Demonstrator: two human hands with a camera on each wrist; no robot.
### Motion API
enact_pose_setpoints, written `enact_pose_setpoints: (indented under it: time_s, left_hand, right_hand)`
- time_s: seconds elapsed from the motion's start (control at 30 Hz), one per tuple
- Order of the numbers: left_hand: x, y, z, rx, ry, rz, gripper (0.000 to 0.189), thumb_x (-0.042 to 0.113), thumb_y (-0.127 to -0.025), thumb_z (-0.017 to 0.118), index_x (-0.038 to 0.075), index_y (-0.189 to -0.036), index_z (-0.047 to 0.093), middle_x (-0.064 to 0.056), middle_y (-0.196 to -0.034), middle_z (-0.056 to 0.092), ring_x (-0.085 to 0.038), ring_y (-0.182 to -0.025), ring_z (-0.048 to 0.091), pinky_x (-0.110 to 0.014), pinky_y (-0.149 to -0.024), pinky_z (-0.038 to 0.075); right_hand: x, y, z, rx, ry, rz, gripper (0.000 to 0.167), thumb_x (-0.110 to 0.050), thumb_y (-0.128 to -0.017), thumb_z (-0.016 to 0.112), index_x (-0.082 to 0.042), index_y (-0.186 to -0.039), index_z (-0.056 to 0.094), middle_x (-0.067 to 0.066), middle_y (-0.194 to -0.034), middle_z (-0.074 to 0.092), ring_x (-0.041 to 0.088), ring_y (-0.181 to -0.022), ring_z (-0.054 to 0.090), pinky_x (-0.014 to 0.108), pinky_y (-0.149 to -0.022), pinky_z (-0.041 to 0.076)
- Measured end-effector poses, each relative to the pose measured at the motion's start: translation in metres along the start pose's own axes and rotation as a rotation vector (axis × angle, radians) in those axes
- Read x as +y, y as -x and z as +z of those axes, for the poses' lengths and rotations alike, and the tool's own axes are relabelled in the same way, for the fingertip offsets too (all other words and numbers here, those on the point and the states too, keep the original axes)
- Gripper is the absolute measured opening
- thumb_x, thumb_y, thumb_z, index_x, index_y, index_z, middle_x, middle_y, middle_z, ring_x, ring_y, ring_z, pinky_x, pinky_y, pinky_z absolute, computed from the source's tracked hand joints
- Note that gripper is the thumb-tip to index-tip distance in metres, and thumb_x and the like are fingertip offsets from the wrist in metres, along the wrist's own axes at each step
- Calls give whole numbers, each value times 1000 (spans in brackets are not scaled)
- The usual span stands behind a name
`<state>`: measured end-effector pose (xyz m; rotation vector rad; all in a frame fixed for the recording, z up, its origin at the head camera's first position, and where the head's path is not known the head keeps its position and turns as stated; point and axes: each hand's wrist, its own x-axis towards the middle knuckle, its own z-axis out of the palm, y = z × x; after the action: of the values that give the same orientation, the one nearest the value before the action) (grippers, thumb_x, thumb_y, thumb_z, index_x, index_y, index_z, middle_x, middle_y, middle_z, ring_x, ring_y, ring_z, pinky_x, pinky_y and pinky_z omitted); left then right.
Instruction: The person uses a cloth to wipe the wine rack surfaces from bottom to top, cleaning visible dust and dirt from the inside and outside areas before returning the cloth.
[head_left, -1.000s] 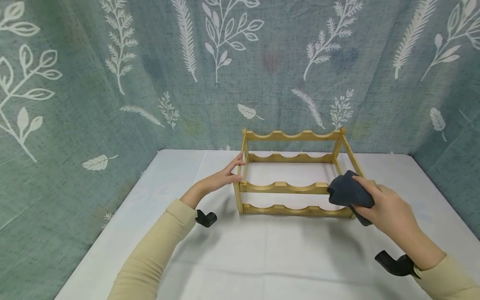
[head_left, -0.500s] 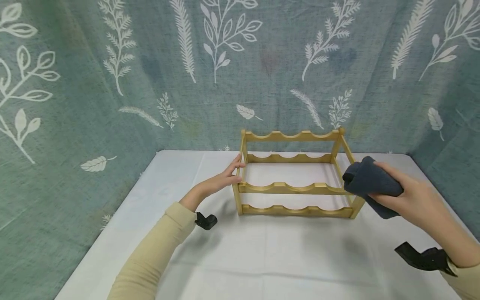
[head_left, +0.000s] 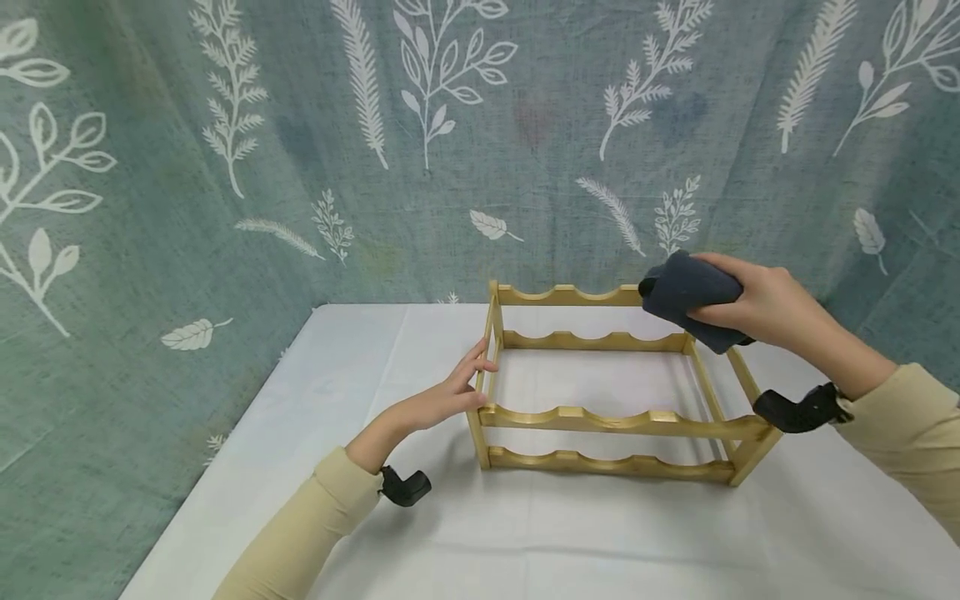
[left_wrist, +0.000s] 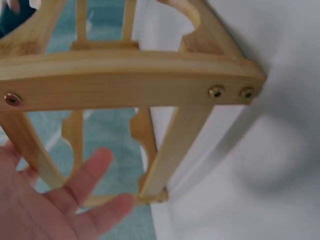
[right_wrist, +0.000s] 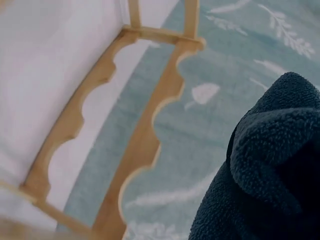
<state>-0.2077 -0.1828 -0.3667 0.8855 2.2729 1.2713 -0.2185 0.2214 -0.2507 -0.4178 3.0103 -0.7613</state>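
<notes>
A light wooden bottle rack [head_left: 573,419] with scalloped rails stands on the white-covered table. At its left end is my left hand [head_left: 442,398], fingers touching the side frame. In the left wrist view, two fingers [left_wrist: 90,175] of that hand stretch out straight and spread beside the end bars, whose crosspiece [left_wrist: 135,82] shows metal screws. My right hand [head_left: 765,304] grips a folded dark blue terry cloth [head_left: 693,296], which overlaps the rack's far right top corner in the head view. Up close, the cloth [right_wrist: 260,165] covers the lower right of the right wrist view, beside a scalloped rail [right_wrist: 137,150].
The white tablecloth [head_left: 420,550] spreads under the rack. A grey-green curtain [head_left: 375,242] with white leaf prints hangs behind the table and along both sides. A black wrist-camera mount [head_left: 405,486] sits at the left cuff, another mount [head_left: 798,408] at the right cuff.
The right hand, with the cloth, first moved right off the front right corner, then up and back to the far right corner. The rack and left hand have shifted toward me.
</notes>
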Motion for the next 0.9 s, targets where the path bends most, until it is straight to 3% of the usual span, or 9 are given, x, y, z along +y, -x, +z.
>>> enact_pose_setpoints:
  time_s: [0.1, 0.2, 0.3, 0.6, 0.77, 0.9]
  left_hand:
    - [6, 9, 8, -8, -24, -16, 58, 54, -91, 43, 10, -126, 31, -4, -152, -19, -35, -126, 29, -43, -92, 37]
    - [10, 16, 14, -12, -40, -33, 51, 49, -92, 43, 13, -126, 31, -1, -152, -18, -28, -103, 43, -36, -84, 41]
    - [13, 20, 18, -11, -56, -30, 44, 44, -93, 43, 14, -125, 32, 0, -152, -17, -26, -99, 43, -35, -83, 40]
    - [20, 29, 23, -23, -84, -31, 45, 44, -94, 42, 16, -127, 32, -1, -152, -17, -31, -117, 37, -40, -92, 36]
    - [17, 30, 24, -18, -96, -20, 45, 44, -94, 41, 16, -128, 32, -3, -152, -16, -34, -125, 32, -41, -95, 35]
    - [15, 29, 25, -19, -105, -3, 43, 44, -95, 40, 17, -128, 32, -1, -152, -15, -33, -129, 28, -41, -96, 34]
  right_hand:
    - [-12, -13, 10, -36, -2, -42, 77, -39, -83, 65, -13, -145, 28, 34, -125, 45, 45, -99, 53, 46, -65, 46]
    - [-25, -23, 22, -90, -9, -82, 76, -37, -83, 66, -12, -145, 29, 33, -124, 47, 42, -98, 54, 43, -66, 46]
    - [-35, -34, 38, -127, -4, -114, 74, -35, -82, 67, -13, -143, 33, 30, -122, 51, 38, -96, 57, 42, -67, 46]
    - [-58, -62, 100, -231, 86, -222, 69, -27, -81, 67, -13, -141, 38, 22, -120, 57, 34, -98, 60, 42, -75, 49]
    - [-72, -80, 139, -280, 151, -265, 65, -25, -81, 68, -17, -140, 40, 17, -118, 59, 29, -96, 61, 37, -74, 50]
    - [-76, -95, 165, -307, 157, -318, 64, -24, -81, 69, -20, -139, 43, 14, -120, 59, 27, -99, 60, 39, -80, 49]
